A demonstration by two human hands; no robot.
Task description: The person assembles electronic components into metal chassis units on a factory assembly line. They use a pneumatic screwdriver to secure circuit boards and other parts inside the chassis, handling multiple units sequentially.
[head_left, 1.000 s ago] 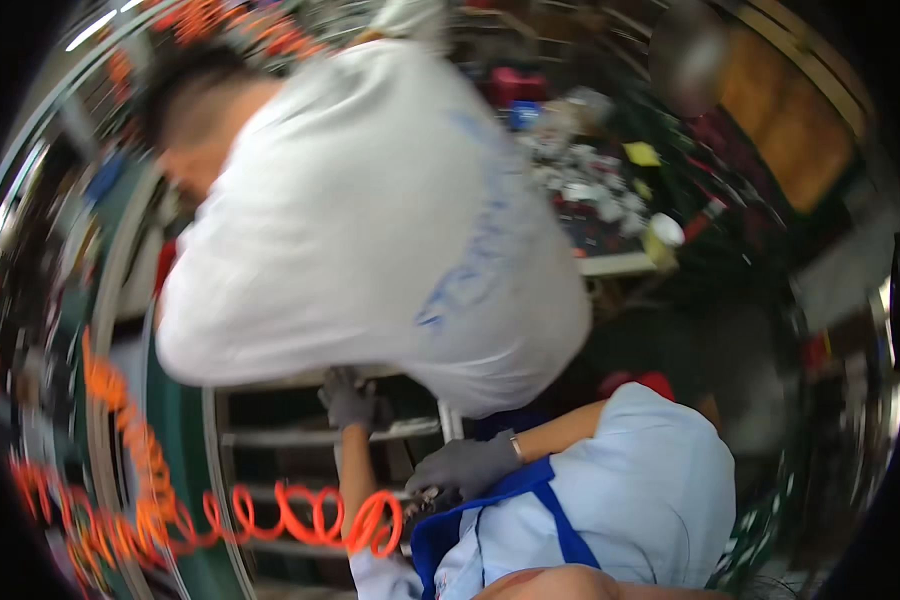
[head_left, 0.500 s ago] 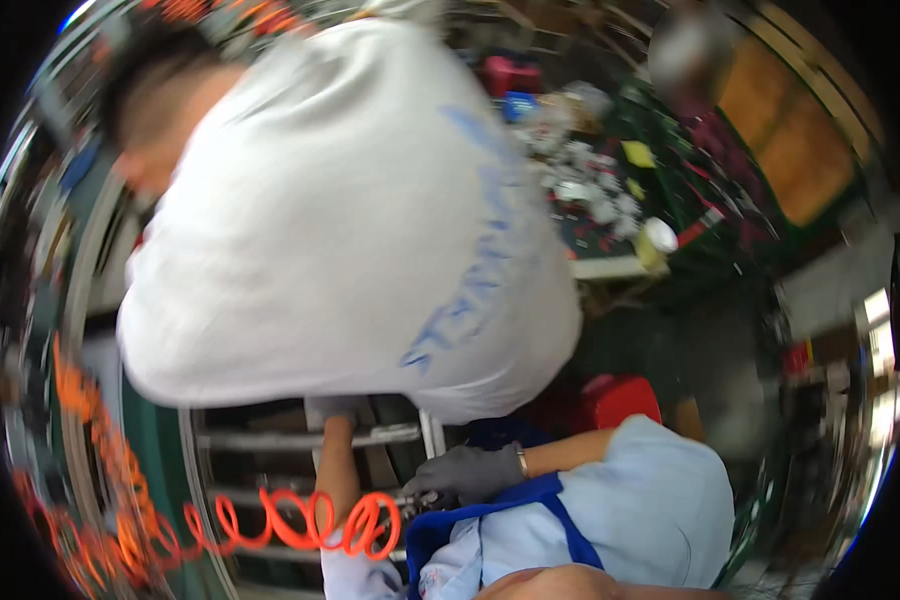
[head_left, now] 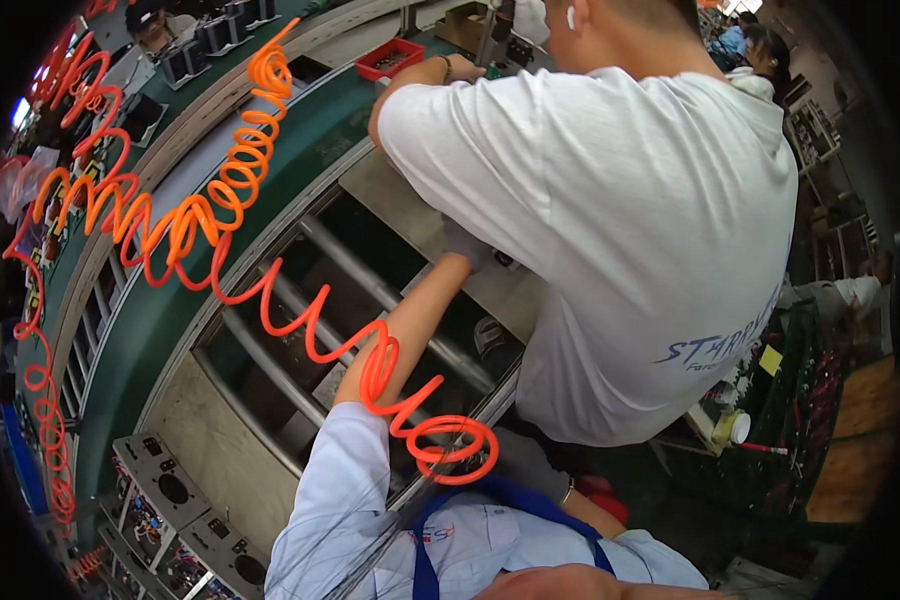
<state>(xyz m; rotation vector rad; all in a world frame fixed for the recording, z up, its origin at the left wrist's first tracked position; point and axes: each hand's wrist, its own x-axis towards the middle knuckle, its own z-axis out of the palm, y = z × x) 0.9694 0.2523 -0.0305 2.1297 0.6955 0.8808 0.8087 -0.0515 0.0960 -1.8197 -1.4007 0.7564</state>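
Note:
My left hand (head_left: 464,246), in a grey glove, reaches over the roller frame to a flat grey plate (head_left: 390,205). Its fingers are hidden behind the co-worker's white shirt, so I cannot see what they do. Close to my blue apron is my right hand (head_left: 532,466), also gloved in grey. The orange coiled air hose (head_left: 375,372) runs down in front of me and ends beside that hand. Whatever is in the right hand is hidden by the hose loops and the apron.
A co-worker in a white T-shirt (head_left: 650,230) leans over the line at my right. Metal rollers (head_left: 355,265) have gaps between them. Grey panels with round holes (head_left: 175,488) stand lower left. A red tray (head_left: 390,58) lies farther up, beside the green conveyor edge (head_left: 315,130).
My view has swung left, and the co-worker now appears farther right. My left arm reaches farther up over the rollers. The metal tool seen at my right hand is no longer visible.

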